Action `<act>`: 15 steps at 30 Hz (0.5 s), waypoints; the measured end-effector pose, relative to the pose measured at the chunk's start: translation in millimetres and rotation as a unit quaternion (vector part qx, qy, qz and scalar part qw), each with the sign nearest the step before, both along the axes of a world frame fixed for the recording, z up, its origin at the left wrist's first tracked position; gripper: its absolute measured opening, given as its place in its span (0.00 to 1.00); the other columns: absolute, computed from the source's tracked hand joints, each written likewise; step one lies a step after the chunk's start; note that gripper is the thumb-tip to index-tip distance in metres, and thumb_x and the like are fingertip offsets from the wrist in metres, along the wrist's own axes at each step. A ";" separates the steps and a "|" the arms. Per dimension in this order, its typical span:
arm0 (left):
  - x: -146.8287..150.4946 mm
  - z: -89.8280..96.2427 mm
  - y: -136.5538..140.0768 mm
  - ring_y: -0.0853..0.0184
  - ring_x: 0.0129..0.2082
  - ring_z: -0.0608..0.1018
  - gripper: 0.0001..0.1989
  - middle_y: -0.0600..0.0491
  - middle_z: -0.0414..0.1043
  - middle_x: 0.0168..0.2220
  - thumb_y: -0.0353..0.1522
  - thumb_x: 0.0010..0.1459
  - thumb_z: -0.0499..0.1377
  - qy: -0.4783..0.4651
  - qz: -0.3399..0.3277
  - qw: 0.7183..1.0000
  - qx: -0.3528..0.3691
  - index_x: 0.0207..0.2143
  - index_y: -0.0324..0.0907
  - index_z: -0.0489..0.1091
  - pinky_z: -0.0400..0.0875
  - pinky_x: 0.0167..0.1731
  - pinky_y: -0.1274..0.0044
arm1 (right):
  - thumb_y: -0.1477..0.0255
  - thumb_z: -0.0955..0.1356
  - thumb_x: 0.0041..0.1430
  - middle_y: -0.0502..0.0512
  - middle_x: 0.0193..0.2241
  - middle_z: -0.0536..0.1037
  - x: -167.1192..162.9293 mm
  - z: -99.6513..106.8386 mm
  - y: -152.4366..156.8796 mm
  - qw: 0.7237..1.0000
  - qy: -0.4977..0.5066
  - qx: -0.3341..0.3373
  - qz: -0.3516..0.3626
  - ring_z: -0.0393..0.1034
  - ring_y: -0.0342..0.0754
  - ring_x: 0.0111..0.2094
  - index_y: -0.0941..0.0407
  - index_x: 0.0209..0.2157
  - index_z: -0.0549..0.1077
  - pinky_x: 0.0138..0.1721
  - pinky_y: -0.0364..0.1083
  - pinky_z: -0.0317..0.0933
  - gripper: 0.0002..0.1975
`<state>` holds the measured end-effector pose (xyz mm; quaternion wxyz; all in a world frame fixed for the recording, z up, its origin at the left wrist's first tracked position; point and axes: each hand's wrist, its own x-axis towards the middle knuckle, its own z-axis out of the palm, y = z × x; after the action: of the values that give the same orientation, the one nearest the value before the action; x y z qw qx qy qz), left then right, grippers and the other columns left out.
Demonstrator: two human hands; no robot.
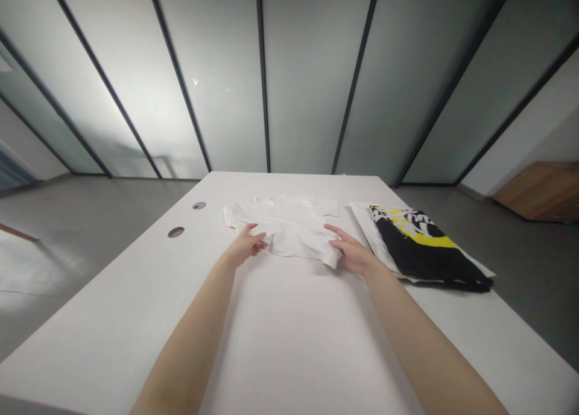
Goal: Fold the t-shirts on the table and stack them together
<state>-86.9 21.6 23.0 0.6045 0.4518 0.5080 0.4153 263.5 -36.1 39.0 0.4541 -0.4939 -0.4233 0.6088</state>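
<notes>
A white short-sleeved T-shirt [292, 225] is spread on the white table, its neckline at the far side and its hem toward me. At its near left corner, my left hand [246, 246] is closed on the hem, with part of the grip hidden by the fingers. My right hand [355, 253] holds the near right corner, which is raised a little and casts a shadow on the tabletop. Wrinkles run across the shirt between both hands.
A stack of folded clothes [416, 246], black, yellow and white on top, lies right of the shirt. The white table [298, 336] has two round holes [176, 232] at its left. Behind stands a frosted glass partition [307, 77]; a wooden cabinet [543, 192] is far right.
</notes>
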 end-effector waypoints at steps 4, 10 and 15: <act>8.9 -1.5 4.6 0.72 0.20 0.73 0.36 0.56 0.75 0.26 0.41 0.52 0.72 0.075 0.049 0.994 0.065 0.60 0.41 0.65 0.63 0.25 0.80 | 0.76 0.72 0.52 0.52 0.37 0.84 -1.5 0.8 0.3 1.000 -0.007 -0.003 0.005 0.77 0.47 0.31 0.49 0.68 0.68 0.31 0.42 0.70 0.40; -4.2 1.9 15.7 0.66 0.28 0.76 0.21 0.57 0.69 0.26 0.39 0.55 0.63 0.181 0.161 0.953 0.179 0.50 0.41 0.74 0.70 0.32 0.77 | 0.78 0.71 0.48 0.52 0.44 0.84 0.4 14.3 -1.5 0.999 -0.001 -0.009 -0.033 0.77 0.47 0.30 0.47 0.71 0.64 0.27 0.41 0.68 0.46; -8.2 0.4 17.4 0.66 0.35 0.78 0.23 0.51 0.75 0.41 0.33 0.53 0.61 0.167 0.168 0.951 0.197 0.52 0.41 0.72 0.70 0.34 0.77 | 0.78 0.70 0.47 0.51 0.46 0.85 3.1 19.8 -2.9 0.999 -0.004 -0.021 -0.043 0.76 0.46 0.29 0.45 0.71 0.63 0.27 0.41 0.67 0.48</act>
<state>-95.0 39.0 23.4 0.3314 0.5327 0.5780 0.5218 266.6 -39.0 58.8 0.4680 -0.5236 -0.3904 0.5954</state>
